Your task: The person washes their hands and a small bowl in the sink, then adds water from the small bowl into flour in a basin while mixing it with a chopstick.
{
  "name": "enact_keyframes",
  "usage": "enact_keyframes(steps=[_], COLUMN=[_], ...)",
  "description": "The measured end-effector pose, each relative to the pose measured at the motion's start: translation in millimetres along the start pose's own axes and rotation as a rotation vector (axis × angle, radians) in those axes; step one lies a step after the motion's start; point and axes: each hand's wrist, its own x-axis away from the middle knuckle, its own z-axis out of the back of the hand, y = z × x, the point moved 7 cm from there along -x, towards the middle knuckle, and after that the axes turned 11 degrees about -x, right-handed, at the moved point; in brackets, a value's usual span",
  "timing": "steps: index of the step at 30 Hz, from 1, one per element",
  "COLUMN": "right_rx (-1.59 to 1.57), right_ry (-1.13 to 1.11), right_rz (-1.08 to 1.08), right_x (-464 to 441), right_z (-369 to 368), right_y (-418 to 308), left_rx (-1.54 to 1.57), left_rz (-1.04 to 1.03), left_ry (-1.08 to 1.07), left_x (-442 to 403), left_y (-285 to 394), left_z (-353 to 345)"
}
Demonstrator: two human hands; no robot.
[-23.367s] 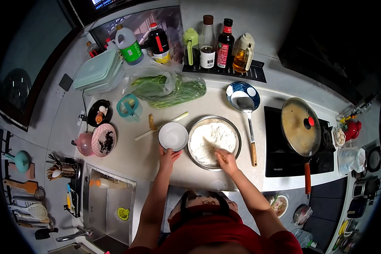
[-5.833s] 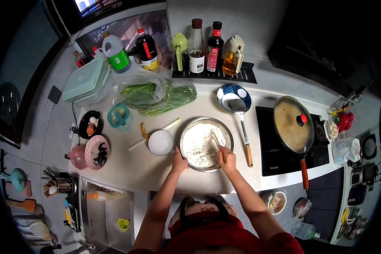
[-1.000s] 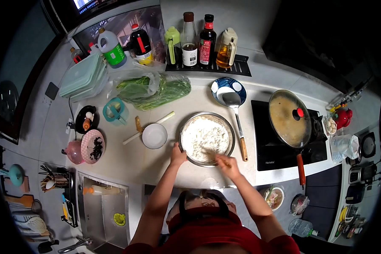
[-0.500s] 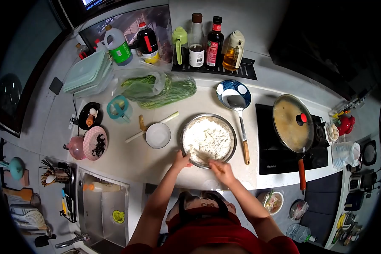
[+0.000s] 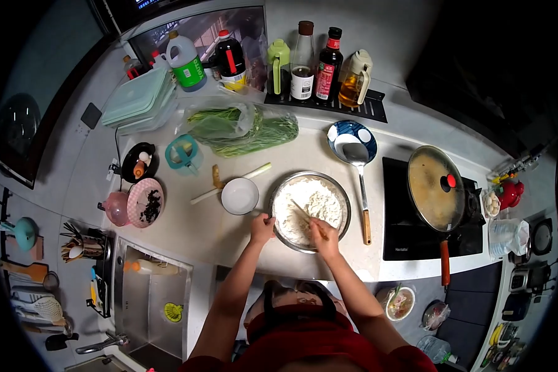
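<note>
right hand (image 5: 324,237), nearer the flour (image 5: 321,201), closed round chopsticks (image 5: 301,212) slanting forward-left into it, steel bowl (image 5: 348,214) on bench (image 5: 220,242), left hand (image 5: 262,229) at bowl's near-left rim, can't tell if gripping

The right hand (image 5: 325,240) hides part of the stick (image 5: 302,211) it grips; whether one or a pair is unclear. The food under the right-hand pan's lid (image 5: 429,189) looks blurred. The top edge cuts off the far-left screen (image 5: 147,3).
</note>
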Motion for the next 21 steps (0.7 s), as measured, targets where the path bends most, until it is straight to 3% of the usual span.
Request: enact_keyframes(steps=[5, 7, 14, 17, 21], right_rx=[-0.222, -0.186, -0.046, -0.178, -0.155], right_ry=[0.202, 0.255, -0.186, -0.008, 0.187], right_rz=[-0.202, -0.233, -0.125, -0.18, -0.191], right_x=[-3, 0, 31, 26, 9], right_z=[82, 89, -10, 24, 72], right_y=[29, 4, -22, -7, -7], left_rx=[-0.174, -0.2, -0.22, -0.154, 0.332], left_rz=[-0.07, -0.102, -0.192, -0.153, 0.18], left_ry=[0.066, 0.1, 0.164, 0.121, 0.1], left_x=[-12, -13, -5, -3, 3], left_y=[-3, 1, 10, 7, -39], left_z=[9, 11, 18, 18, 21])
